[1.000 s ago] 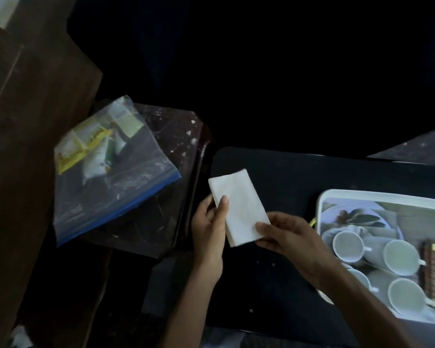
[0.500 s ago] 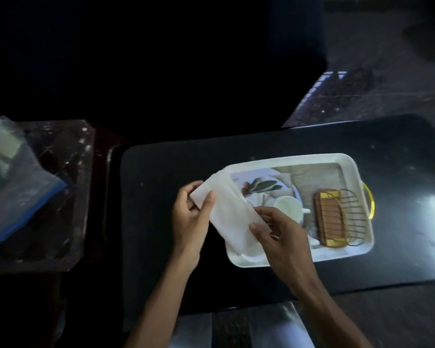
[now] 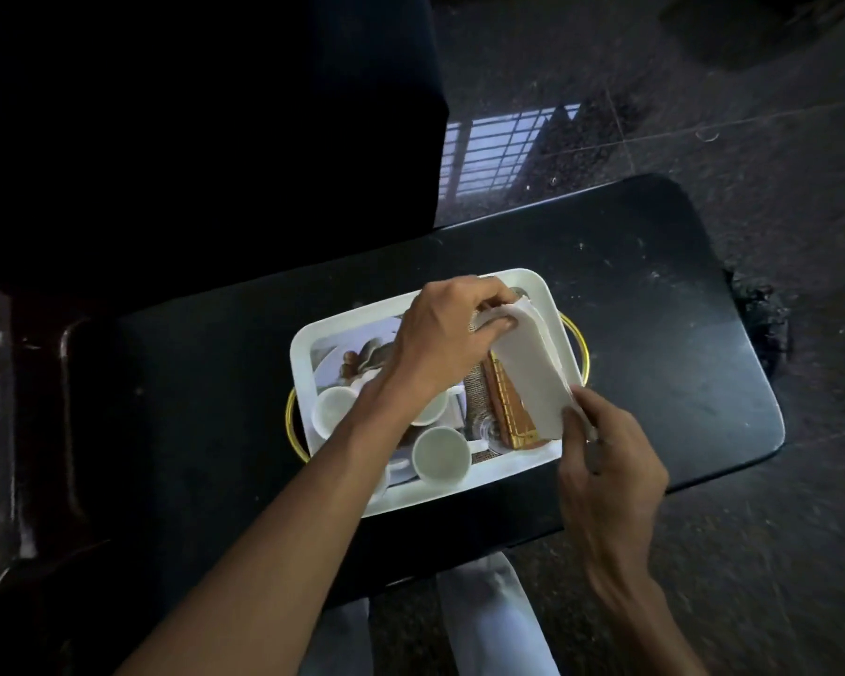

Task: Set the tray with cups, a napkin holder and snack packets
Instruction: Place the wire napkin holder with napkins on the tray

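**A dim living room at home**

A low black coffee table [image 3: 654, 309] stands on a polished speckled stone floor [image 3: 752, 139] that carries a barred window's reflection [image 3: 498, 153]. On the table sits a white serving tray [image 3: 299, 363] with gold handles, holding white teacups [image 3: 442, 456].

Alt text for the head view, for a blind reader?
The left hand and right hand hold a napkin stack over the napkin holder at the right end of a white tray. White cups sit at its left.

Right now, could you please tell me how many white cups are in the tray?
3 white cups show: one at the tray's left end, one at its near edge, one partly under the left forearm. A fourth may hide beneath it.
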Available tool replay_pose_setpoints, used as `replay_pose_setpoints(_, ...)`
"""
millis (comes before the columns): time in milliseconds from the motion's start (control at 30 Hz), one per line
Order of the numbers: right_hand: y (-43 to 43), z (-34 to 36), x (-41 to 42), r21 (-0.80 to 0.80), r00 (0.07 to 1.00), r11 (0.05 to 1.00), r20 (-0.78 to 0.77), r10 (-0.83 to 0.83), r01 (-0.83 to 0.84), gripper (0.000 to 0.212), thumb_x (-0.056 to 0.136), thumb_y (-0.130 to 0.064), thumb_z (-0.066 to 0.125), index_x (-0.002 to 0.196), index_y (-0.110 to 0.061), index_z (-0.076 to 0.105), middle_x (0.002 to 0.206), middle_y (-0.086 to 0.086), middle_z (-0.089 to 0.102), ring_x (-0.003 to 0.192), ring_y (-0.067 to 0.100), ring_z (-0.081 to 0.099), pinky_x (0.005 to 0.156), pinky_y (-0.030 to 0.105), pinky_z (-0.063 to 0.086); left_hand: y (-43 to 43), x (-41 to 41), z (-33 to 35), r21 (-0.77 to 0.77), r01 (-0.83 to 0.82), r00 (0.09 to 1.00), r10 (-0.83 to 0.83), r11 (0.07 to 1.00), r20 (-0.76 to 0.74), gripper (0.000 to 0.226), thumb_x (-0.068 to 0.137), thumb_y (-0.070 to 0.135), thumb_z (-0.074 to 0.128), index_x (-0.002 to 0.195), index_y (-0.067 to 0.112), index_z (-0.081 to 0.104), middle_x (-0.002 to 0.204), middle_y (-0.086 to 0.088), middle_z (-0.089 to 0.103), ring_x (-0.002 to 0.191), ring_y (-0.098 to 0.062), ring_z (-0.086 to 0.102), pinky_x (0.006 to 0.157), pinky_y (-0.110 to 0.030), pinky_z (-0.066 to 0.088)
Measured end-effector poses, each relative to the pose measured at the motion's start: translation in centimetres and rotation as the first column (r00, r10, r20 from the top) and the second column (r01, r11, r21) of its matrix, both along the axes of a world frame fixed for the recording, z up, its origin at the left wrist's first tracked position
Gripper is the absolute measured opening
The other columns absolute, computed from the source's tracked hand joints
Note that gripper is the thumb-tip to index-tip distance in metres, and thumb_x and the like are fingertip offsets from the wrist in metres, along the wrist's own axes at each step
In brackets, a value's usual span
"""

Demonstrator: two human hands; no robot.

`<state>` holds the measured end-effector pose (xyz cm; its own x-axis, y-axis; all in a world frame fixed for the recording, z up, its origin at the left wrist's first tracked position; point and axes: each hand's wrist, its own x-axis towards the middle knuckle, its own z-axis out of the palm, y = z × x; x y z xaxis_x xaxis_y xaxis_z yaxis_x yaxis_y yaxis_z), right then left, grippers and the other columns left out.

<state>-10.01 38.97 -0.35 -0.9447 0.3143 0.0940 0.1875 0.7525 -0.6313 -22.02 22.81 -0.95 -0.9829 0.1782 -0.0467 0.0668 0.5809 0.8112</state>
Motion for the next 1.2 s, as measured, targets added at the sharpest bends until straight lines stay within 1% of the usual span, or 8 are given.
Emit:
replay_pose_setpoints(67,0.7,-0.9,0.2,0.022,1.0,1.0,0.025,-0.001,0.001,0.027,0.087,0.001,0.07,0.114,-0.002,0.07,0.106,0.012,0.072,0.091,0.018,0.067,0.078,0.02,0.048,1.7,-0.6,-0.9,-0.018,0.009,1.0,-0.009,1.0,-0.024,0.019,0.086,0.02,0.079,0.103,0.012,0.077,0.1,-0.006,0.078,0.089,-0.025,0.071,0.08,-0.041,0.059)
replay_pose_setpoints(233,1.4,-3.8,0.6,-0.033,0.996,0.999,0.091,0.002,0.001,0.03,0.087,0.002,0.069,0.116,-0.003,0.068,0.11,0.01,0.068,0.098,0.026,0.066,0.076,0.047,0.059,3.6,-0.9,-3.3,-0.053,0.024,0.996,-0.019,0.998,0.086,0.02,0.09,0.016,0.075,0.108,0.011,0.077,0.102,-0.008,0.079,0.093,-0.024,0.073,0.085,-0.042,0.06)
replay_pose_setpoints(600,1.5,-6.2,1.3,-0.057,0.982,0.997,0.179,0.068,-0.059,0.031,0.086,-0.006,0.072,0.117,-0.009,0.066,0.109,0.006,0.064,0.093,0.019,0.064,0.071,0.042,0.06,3.4,-0.4,-5.7,-0.108,0.082,0.952,-0.045,0.991,0.304,0.025,0.098,0.009,0.061,0.121,0.014,0.071,0.116,-0.006,0.075,0.108,-0.019,0.067,0.092,-0.04,0.058)
replay_pose_setpoints(800,0.5,-4.4,0.3,-0.035,0.993,0.998,0.102,0.053,-0.05,0.026,0.086,-0.007,0.07,0.111,-0.009,0.067,0.107,0.005,0.064,0.099,0.021,0.062,0.083,0.04,0.057,1.5,1.4,-4.8,-0.107,-0.07,0.974,0.091,0.992,0.207,0.03,0.101,0.02,0.058,0.131,0.018,0.066,0.135,-0.003,0.068,0.125,-0.02,0.061,0.106,-0.039,0.05)
replay_pose_setpoints(933,-2.4,-3.0,-1.2,-0.063,0.968,0.966,0.009,0.252,-0.251,0.027,0.09,-0.009,0.066,0.117,-0.012,0.063,0.115,0.0,0.062,0.11,0.017,0.057,0.094,0.027,0.047,-1.5,4.4,-3.7,-0.288,-0.099,0.994,0.11,0.952,0.023,0.037,0.101,0.022,0.057,0.136,0.015,0.063,0.148,-0.006,0.057,0.139,-0.025,0.051,0.112,-0.038,0.042)
replay_pose_setpoints(1000,-4.5,-2.9,-1.8,-0.023,0.913,0.915,0.062,0.404,-0.403,0.037,0.094,-0.018,0.062,0.13,-0.011,0.057,0.133,0.003,0.057,0.129,0.021,0.049,0.106,0.037,0.043,-3.7,5.9,-3.4,-0.408,-0.091,0.995,0.07,0.908,-0.068,0.043,0.102,0.028,0.051,0.141,0.015,0.059,0.155,-0.009,0.049,0.147,-0.03,0.041,0.116,-0.048,0.039)
replay_pose_setpoints(1067,-7.0,-3.1,-2.1,0.08,0.83,0.839,0.219,0.512,-0.539,0.058,0.099,-0.04,0.051,0.148,-0.011,0.039,0.156,0.007,0.037,0.15,0.025,0.024,0.119,0.044,0.029,-6.3,7.4,-3.2,-0.536,-0.097,0.994,0.055,0.839,-0.094,0.05,0.104,0.037,0.041,0.15,0.018,0.049,0.162,-0.011,0.039,0.152,-0.035,0.031,0.119,-0.055,0.033)
replay_pose_setpoints(1200,-12.1,-3.6,-1.9,0.205,0.686,0.679,0.442,0.578,-0.705,0.087,0.093,-0.072,0.022,0.159,-0.016,0.01,0.166,0.009,0.0,0.153,0.028,-0.008,0.122,0.054,0.01,-12.0,10.9,-3.1,-0.638,-0.127,0.987,0.161,0.759,-0.005,0.065,0.104,0.058,0.015,0.162,0.029,0.017,0.171,-0.008,0.011,0.158,-0.033,0.005,0.126,-0.058,0.011)
